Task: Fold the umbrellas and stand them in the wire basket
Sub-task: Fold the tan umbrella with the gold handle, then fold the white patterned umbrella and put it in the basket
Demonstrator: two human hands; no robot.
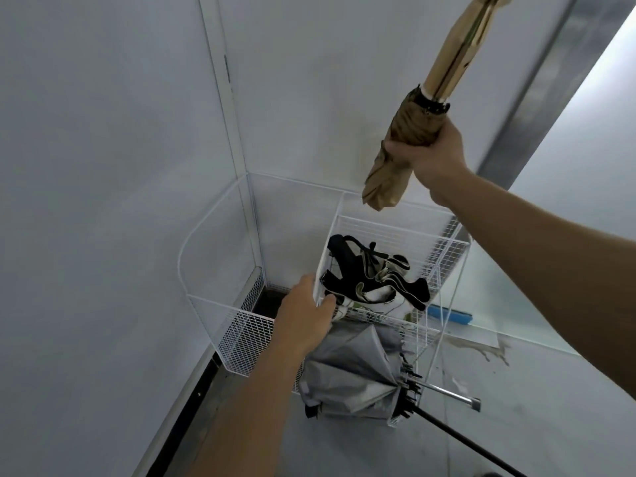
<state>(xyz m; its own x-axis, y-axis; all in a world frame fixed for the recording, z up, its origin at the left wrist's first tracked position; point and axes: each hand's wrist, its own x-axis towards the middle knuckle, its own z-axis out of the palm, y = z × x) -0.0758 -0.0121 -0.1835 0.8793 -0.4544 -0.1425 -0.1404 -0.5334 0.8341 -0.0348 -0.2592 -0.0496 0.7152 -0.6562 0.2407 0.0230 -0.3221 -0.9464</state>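
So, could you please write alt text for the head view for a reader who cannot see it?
A person's right hand grips a folded tan umbrella raised above a white wire basket, whose rim the left hand holds. A black umbrella sits inside; a grey umbrella lies at its front.

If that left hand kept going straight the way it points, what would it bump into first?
The left hand grips the rim of the wire basket. Going on, it would probably meet the black folded umbrella inside first, though depth is hard to judge.
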